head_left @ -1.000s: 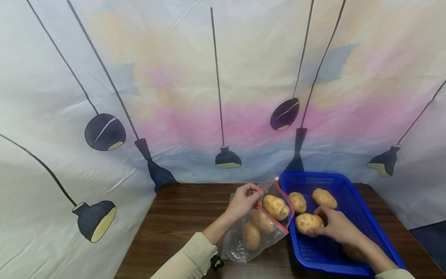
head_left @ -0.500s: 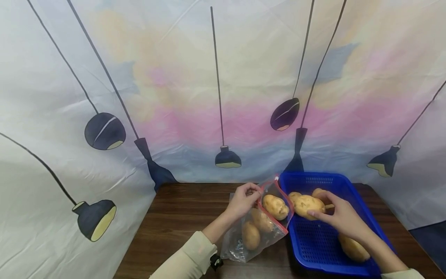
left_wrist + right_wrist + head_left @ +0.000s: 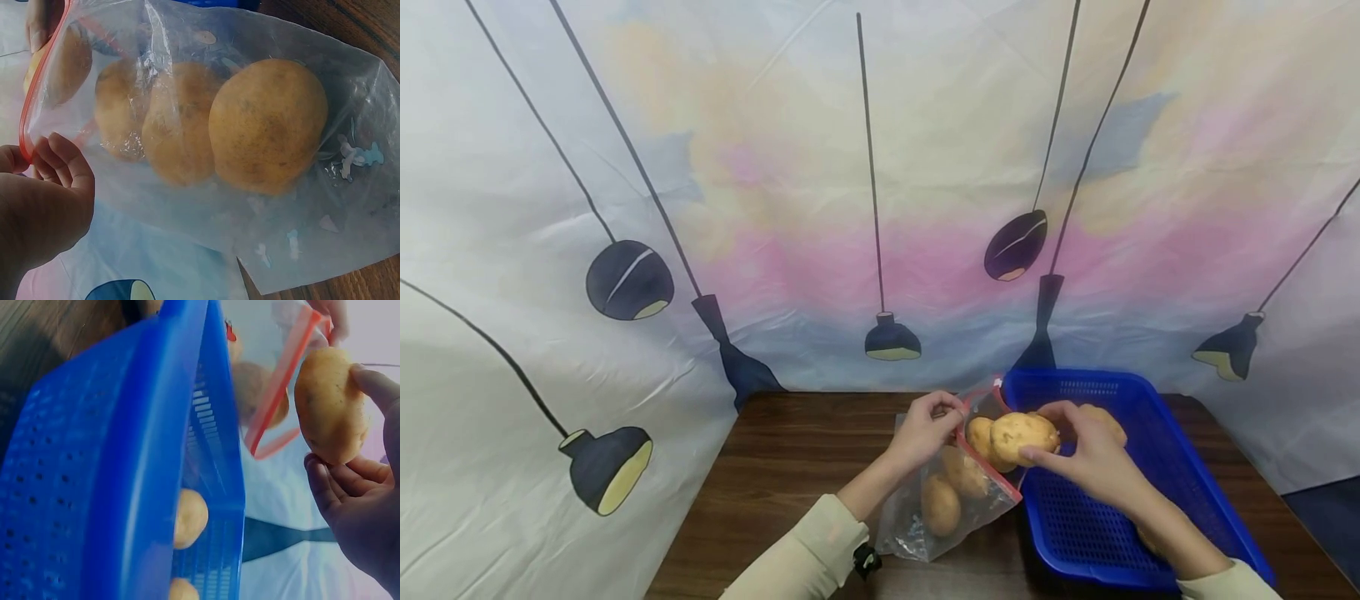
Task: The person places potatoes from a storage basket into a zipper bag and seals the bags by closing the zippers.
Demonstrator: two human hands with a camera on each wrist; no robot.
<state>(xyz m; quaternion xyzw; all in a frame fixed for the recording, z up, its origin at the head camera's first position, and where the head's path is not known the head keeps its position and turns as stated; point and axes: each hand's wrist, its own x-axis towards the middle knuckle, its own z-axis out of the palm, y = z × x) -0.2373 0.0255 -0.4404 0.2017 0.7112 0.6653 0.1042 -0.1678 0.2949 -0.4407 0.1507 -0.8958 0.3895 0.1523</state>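
My left hand [image 3: 919, 435] pinches the red-edged mouth of a clear zip bag [image 3: 904, 537] and keeps it parted. Several potatoes lie inside the bag; one potato [image 3: 942, 505] sits low in it, and the left wrist view shows a large potato [image 3: 269, 125] through the plastic. At the bag's mouth my right hand [image 3: 1101, 462] grips a potato [image 3: 1022, 435] between thumb and fingers. In the right wrist view this held potato [image 3: 331, 406] is beside the red zip edge [image 3: 281, 381]. The left fingertips [image 3: 59, 147] show at the red strip.
A blue plastic basket [image 3: 1195, 467] stands right of the bag, against its mouth. Potatoes remain in it, including a potato [image 3: 189, 519] by its wall; my right forearm partly hides another. Both stand on a dark wooden table [image 3: 790, 467], with a lamp-patterned cloth [image 3: 820, 167] behind.
My right hand has lifted the potato out of the basket and carried it left to the bag's mouth. The left hand has stayed on the bag.
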